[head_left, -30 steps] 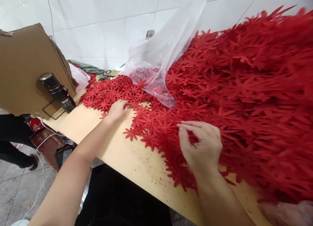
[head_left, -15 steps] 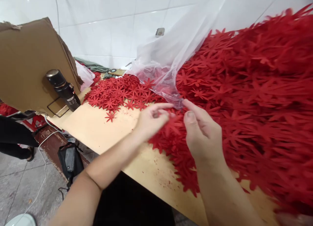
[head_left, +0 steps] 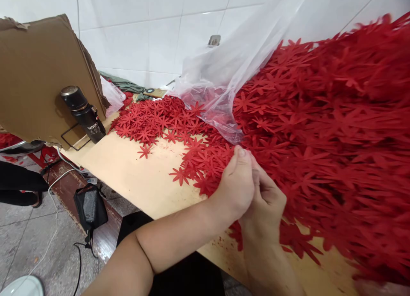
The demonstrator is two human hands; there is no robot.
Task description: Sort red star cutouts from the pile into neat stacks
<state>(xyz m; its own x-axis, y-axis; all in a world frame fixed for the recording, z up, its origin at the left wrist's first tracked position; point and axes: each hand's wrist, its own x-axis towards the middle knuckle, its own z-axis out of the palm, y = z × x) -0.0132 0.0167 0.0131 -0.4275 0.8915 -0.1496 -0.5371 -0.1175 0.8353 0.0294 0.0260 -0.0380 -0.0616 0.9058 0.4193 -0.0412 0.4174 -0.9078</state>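
My left hand (head_left: 237,185) and my right hand (head_left: 267,197) are pressed together over the near edge of a large heap of red flower-shaped pieces (head_left: 336,146). Both have their fingers closed, and anything between them is hidden. Just beyond the fingertips lies the lower end of a clear plastic bag (head_left: 221,104), which stretches up to the top of the view. A smaller, lower spread of the same red pieces (head_left: 150,118) covers the table to the left of the bag.
A black vacuum flask (head_left: 83,114) leans by a brown cardboard sheet (head_left: 38,78) at the left of the wooden table (head_left: 124,172). Below are a black bag (head_left: 91,208), cables and a person's leg (head_left: 19,183). White tiles back the table.
My left hand has moved right and closed against my right hand. My right hand has lowered slightly. Red pieces formerly behind my left hand now show.
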